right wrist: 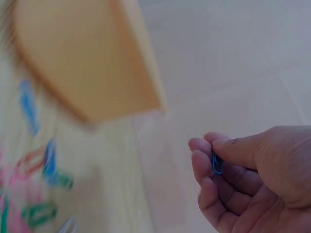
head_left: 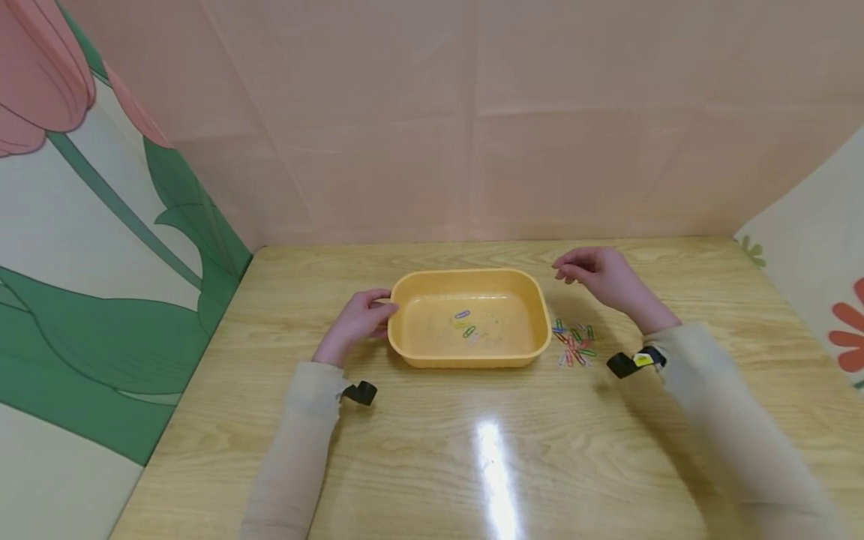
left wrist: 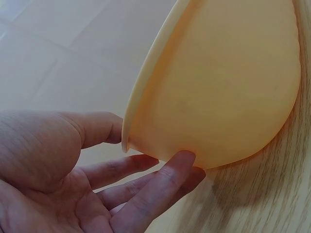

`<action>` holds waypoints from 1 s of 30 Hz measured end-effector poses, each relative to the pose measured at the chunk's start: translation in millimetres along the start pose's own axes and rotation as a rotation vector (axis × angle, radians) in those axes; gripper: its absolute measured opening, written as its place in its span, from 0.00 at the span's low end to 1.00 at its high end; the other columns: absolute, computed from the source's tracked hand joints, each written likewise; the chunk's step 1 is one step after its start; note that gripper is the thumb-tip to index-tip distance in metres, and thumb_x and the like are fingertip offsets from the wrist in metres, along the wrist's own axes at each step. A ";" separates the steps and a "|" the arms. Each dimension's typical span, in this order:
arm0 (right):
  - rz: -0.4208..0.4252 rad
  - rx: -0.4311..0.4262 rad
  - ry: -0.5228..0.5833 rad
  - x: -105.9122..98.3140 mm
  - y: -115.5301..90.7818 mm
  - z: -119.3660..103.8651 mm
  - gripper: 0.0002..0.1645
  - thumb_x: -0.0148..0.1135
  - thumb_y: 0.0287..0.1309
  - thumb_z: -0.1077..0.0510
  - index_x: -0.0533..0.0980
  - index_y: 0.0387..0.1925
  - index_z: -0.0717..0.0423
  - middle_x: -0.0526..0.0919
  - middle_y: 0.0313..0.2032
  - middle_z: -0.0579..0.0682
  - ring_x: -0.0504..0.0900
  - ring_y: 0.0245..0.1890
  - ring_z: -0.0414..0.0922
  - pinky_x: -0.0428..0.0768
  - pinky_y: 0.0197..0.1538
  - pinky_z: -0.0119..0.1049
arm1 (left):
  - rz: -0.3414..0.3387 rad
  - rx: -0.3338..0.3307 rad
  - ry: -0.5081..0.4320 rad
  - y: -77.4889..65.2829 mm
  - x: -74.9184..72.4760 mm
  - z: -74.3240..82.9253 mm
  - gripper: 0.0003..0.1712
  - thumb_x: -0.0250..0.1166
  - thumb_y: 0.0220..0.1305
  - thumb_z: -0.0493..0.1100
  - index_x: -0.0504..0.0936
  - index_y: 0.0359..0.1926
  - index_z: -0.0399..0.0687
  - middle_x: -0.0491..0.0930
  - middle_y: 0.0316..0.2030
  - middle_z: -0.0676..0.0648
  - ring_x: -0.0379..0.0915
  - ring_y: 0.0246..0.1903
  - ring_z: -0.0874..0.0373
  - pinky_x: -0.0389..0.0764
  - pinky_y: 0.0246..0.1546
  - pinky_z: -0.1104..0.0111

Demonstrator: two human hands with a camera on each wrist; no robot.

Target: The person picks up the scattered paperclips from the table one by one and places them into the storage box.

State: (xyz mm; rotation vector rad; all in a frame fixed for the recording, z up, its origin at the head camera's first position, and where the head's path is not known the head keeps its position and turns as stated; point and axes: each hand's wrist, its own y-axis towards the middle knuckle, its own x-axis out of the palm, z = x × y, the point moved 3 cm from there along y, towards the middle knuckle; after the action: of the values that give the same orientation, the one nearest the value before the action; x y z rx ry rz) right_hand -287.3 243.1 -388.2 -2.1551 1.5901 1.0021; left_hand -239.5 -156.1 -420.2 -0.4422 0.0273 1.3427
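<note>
A yellow plastic basin [head_left: 469, 361] stands on the wooden table in the head view. My left hand [head_left: 356, 316] grips its left end, thumb at the rim and fingers against the outer wall [left wrist: 218, 111]. My right hand [head_left: 603, 279] is raised beyond the basin's right end. Between its thumb and fingertips it pinches a blue paper clip [right wrist: 217, 165]. Several paper clips lie inside the basin, among them a purple clip [head_left: 462, 314] and a green clip [head_left: 469, 331]. To the right of the basin lies a loose pile of coloured paper clips [head_left: 574, 346], below my right hand.
The light wooden table [head_left: 418, 457] ends at a pink covered wall [head_left: 472, 165] behind the basin. A panel with painted leaves [head_left: 101, 345] borders the left side, and a flowered panel [head_left: 810, 240] borders the right.
</note>
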 end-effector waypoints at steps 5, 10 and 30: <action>-0.032 0.038 0.162 5.6 12.4 -26.9 0.09 0.57 0.65 0.64 0.77 0.42 0.68 0.83 0.37 0.62 0.84 0.34 0.51 0.83 0.35 0.33 | -0.001 0.010 0.008 -0.7 0.2 0.6 0.26 0.58 0.69 0.41 0.67 0.65 0.37 0.77 0.50 0.34 0.78 0.47 0.44 0.83 0.40 0.61; -0.137 0.036 0.181 19.7 26.8 -51.7 0.12 0.56 0.67 0.61 0.78 0.46 0.65 0.84 0.39 0.61 0.83 0.37 0.56 0.83 0.39 0.38 | 0.001 0.008 0.002 0.3 -0.9 -0.2 0.26 0.58 0.69 0.41 0.68 0.65 0.38 0.77 0.50 0.34 0.77 0.47 0.44 0.83 0.41 0.60; -0.534 0.077 0.340 85.0 71.4 -91.9 0.15 0.51 0.66 0.70 0.72 0.49 0.81 0.82 0.40 0.68 0.83 0.40 0.58 0.81 0.45 0.51 | -0.024 0.020 -0.029 1.2 2.7 0.6 0.27 0.59 0.68 0.40 0.67 0.65 0.36 0.77 0.51 0.32 0.77 0.47 0.43 0.83 0.41 0.59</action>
State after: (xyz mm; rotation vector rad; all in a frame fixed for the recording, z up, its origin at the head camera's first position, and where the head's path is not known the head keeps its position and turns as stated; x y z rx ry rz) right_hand -306.6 101.9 -366.9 -2.5860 1.0385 0.4200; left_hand -240.2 -153.2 -420.7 -0.4051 0.0118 1.3237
